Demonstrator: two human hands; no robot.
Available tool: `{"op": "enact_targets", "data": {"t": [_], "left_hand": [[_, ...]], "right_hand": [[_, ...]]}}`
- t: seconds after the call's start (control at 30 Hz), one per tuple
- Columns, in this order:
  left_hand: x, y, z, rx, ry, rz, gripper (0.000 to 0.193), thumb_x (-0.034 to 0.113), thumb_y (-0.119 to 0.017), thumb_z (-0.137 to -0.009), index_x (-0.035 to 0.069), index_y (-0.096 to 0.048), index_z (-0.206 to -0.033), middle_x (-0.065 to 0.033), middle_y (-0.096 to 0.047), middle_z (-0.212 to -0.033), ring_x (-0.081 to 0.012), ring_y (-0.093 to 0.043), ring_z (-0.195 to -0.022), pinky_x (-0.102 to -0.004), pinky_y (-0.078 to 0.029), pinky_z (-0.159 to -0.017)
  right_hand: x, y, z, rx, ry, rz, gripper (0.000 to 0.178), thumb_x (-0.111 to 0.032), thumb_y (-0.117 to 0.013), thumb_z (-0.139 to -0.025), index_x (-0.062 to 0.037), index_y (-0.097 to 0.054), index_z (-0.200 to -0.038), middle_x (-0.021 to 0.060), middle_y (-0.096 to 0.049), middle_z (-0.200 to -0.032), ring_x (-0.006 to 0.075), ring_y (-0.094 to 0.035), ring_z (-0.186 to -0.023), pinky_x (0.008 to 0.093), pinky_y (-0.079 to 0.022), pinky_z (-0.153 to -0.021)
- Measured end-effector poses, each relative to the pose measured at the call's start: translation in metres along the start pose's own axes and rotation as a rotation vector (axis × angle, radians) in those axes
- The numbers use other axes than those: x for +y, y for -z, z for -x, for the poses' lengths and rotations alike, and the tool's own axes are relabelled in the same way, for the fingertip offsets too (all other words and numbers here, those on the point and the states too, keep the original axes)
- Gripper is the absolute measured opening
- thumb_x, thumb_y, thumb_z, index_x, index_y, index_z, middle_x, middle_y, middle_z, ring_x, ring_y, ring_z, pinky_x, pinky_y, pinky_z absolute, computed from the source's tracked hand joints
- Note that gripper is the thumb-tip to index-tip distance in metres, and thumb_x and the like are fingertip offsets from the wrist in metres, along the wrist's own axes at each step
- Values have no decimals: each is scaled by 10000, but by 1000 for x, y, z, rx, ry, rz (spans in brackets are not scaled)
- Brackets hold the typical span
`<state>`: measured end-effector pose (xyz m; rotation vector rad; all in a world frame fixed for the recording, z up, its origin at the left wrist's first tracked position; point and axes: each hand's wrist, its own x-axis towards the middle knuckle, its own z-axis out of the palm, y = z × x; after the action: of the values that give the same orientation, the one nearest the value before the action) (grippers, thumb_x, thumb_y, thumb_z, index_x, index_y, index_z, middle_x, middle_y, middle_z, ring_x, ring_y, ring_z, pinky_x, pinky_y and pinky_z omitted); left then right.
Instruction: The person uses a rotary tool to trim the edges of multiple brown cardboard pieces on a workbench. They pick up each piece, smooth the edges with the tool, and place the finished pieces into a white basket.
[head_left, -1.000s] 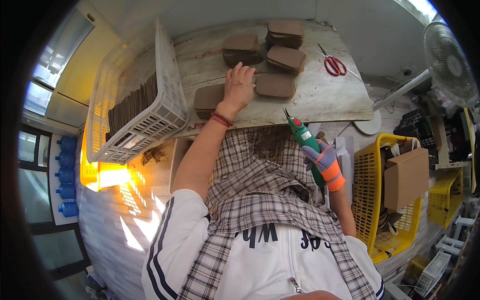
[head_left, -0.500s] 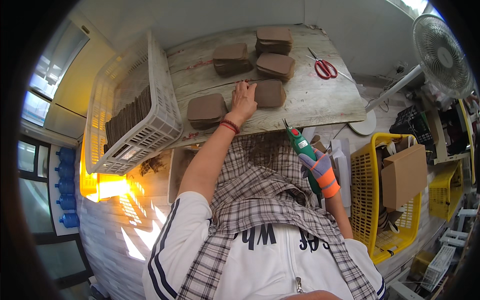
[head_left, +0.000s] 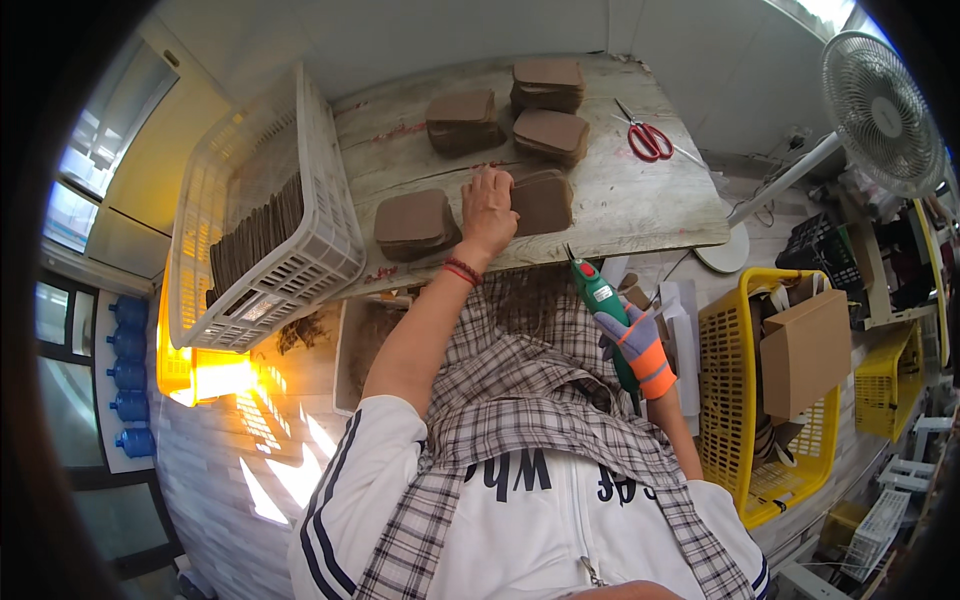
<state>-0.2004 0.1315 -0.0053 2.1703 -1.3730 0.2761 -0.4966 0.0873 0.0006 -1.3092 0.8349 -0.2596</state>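
My bare left hand (head_left: 489, 212), with red bracelets at the wrist, rests at the left edge of a stack of brown rounded sheets (head_left: 546, 204) near the table's front. Its fingers are bent together against that edge; their tips are partly hidden. In my gloved right hand (head_left: 636, 342) is a green handheld power cutter (head_left: 600, 291), its narrow dark blades pointing up at the table edge. Another stack (head_left: 412, 221) lies just left of my left hand. Farther back are three more stacks, one at the left (head_left: 464, 122) and two at the right (head_left: 551, 134).
Red-handled scissors (head_left: 648, 138) lie on the table's right side. A white crate (head_left: 330, 240) holding brown sheets stands at the left. On the right are a yellow basket (head_left: 725, 390) with a cardboard box (head_left: 806, 352) and a standing fan (head_left: 884, 115).
My left hand has shifted slightly down, toward me, at the stack. The top of that stack looks darker and reaches nearer the table's front edge. The right hand keeps the cutter almost in place.
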Motion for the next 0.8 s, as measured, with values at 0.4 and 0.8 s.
{"op": "enact_targets", "data": {"t": [0.4,0.8], "left_hand": [[-12,-14,10,-5,14,32,426,122,-781,-599,72,-529,-939,-89,-536,-948,-294,-464,-960,-417,-345,-836],[0,-18,37,88,203,429,328,81,-751,-683,55,-461,-833,-81,-492,-895,-270,-449,-886,-379,-379,-782]], "right_hand": [[5,-4,-3,2,-17,-9,382,-277,-708,-808,0,-548,-1016,46,-571,-666,111,-554,-521,246,-446,-419],[6,-4,-6,15,3,-20,360,-267,-701,-816,0,-551,-1006,43,-576,-681,107,-560,-525,245,-450,-418]]}}
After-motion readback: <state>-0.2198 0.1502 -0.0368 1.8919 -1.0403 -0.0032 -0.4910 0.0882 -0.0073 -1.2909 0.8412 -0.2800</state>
